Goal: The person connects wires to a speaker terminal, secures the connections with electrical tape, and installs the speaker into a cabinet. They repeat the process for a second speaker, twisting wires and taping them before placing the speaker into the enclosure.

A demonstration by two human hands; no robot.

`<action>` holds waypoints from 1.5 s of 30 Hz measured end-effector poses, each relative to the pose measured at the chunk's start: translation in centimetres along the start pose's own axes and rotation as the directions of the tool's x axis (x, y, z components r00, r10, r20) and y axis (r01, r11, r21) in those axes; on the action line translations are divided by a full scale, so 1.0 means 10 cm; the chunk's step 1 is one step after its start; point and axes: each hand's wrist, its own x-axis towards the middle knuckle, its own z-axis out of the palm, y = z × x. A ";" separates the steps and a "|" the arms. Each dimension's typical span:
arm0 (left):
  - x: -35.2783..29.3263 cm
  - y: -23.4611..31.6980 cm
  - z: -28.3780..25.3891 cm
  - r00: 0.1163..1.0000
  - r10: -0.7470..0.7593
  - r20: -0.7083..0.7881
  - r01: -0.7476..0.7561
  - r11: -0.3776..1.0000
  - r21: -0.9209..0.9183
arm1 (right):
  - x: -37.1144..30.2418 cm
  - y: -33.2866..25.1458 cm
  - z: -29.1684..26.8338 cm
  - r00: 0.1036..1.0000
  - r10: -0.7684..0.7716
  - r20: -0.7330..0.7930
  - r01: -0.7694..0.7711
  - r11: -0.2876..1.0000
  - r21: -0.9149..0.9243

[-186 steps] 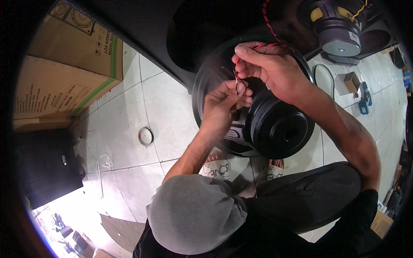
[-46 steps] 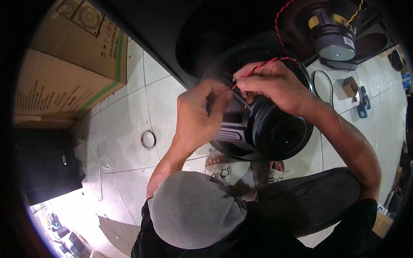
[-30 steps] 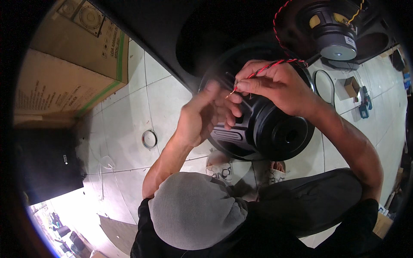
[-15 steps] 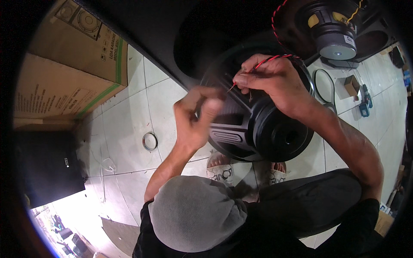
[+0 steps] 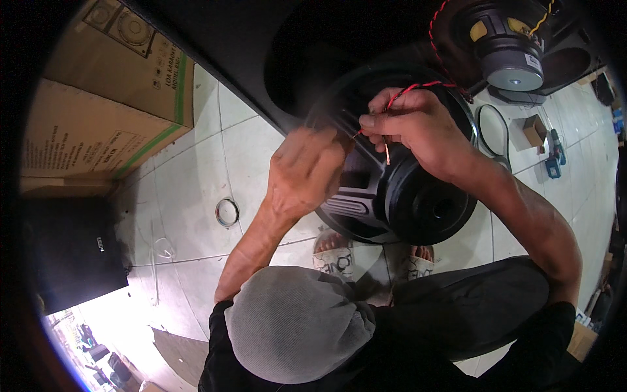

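Observation:
A twisted red-and-black wire [image 5: 418, 85] runs over my right hand [image 5: 415, 124], whose thumb and fingers pinch it near its end. Below those fingertips hangs a bare copper strand [image 5: 388, 153]. My left hand [image 5: 305, 166] is closed with its back turned up, its fingertips at the other stripped wire end [image 5: 356, 136]; they are partly hidden and slightly blurred. Under both hands lies a large black speaker driver [image 5: 431, 202], its round magnet facing up. Beyond it, a black speaker cabinet [image 5: 228, 59] shows a big round opening.
Another driver [image 5: 514, 72] with yellow and red wires sits at the upper right. A ring gasket [image 5: 493, 134], a small open box [image 5: 534, 130] and a blue cordless drill [image 5: 554, 160] lie right. Left are a tape roll [image 5: 227, 212], cardboard boxes [image 5: 98, 130] and a black cabinet [image 5: 72, 255].
My left hand has turned back-up and its fingers have closed in at the wire end. The right hand keeps its pinch, and the copper strand now hangs clearly below it.

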 end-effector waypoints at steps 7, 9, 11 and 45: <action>-0.01 0.11 -0.02 0.434 -0.587 0.683 0.738 -0.203 -0.644 | 0.02 -0.02 0.01 0.984 -0.175 -0.019 0.169 0.971 -0.170; 0.01 0.13 -0.02 0.485 -0.522 0.702 0.683 -0.276 -0.676 | 0.01 -0.01 0.03 0.978 -0.208 0.001 0.205 0.962 -0.179; 0.03 0.13 -0.01 0.615 -0.550 0.565 0.689 0.028 -0.724 | 0.00 -0.02 0.02 0.983 -0.183 -0.021 0.174 0.960 -0.219; -0.01 0.15 0.27 0.619 -0.584 0.526 0.630 -0.032 -0.776 | 0.08 0.11 -0.01 0.971 -0.181 -0.156 0.184 0.983 0.008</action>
